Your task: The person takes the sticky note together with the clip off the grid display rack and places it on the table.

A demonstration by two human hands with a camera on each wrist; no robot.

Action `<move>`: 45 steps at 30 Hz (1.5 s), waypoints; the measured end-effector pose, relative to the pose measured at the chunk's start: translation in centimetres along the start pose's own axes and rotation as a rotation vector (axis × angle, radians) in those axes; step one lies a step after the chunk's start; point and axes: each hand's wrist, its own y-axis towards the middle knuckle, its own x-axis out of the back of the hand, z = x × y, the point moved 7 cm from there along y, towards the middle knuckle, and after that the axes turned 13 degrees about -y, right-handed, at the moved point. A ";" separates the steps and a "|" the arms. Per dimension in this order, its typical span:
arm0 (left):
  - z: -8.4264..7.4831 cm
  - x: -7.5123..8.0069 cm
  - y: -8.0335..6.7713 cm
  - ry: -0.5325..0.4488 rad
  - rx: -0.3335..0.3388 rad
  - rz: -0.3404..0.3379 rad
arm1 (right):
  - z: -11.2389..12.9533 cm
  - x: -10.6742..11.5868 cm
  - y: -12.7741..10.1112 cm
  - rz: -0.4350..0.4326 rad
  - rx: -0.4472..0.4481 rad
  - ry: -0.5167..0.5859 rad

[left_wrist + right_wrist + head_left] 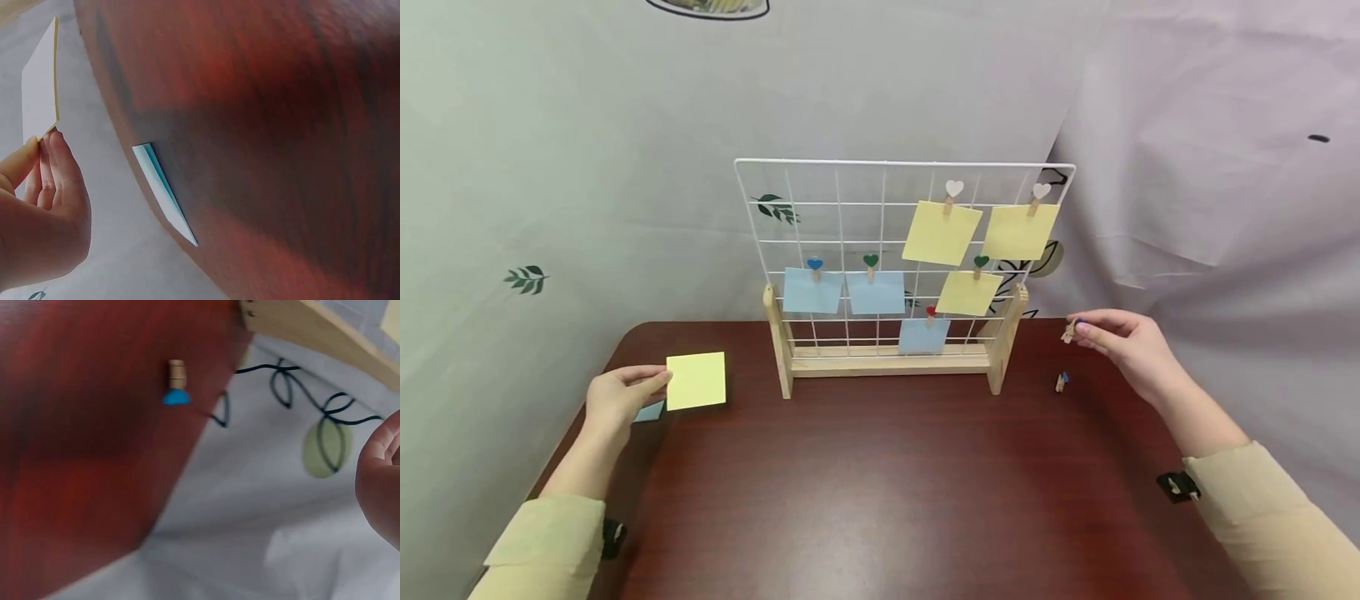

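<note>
Blue pad (648,411) half hidden behind left hand (613,398)

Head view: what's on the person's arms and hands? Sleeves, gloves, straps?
Both hands, left hand and right hand, are bare, no gloves. Each arm wears a long pale beige sleeve ending at the wrist. A small black strap-mounted device sits at each cuff.

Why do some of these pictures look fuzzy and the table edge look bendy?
In the right wrist view, the little blue-tipped peg and the table look smeared with blur. In the left wrist view, the table edge bows because the lens bends straight lines, and the blue paper looks like a thin sliver. In the head view, the grid stand is sharp, and the light is soft and even.
</note>
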 end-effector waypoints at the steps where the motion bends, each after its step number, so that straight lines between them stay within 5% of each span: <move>1: 0.1 -0.1 0.1 0.012 0.001 0.006 | -0.6 0.2 -0.3 -0.005 -0.006 0.011; 20: 2.0 0.3 1.4 0.240 0.040 -0.022 | -8.1 2.9 -3.9 -0.071 -0.178 0.082; 32: 2.8 1.0 1.9 0.341 0.046 -0.052 | -11.8 4.9 -5.0 -0.127 -0.346 -0.037; 45: 2.6 1.0 2.1 0.431 0.038 -0.103 | -13.7 5.4 -4.6 -0.049 -0.473 -0.253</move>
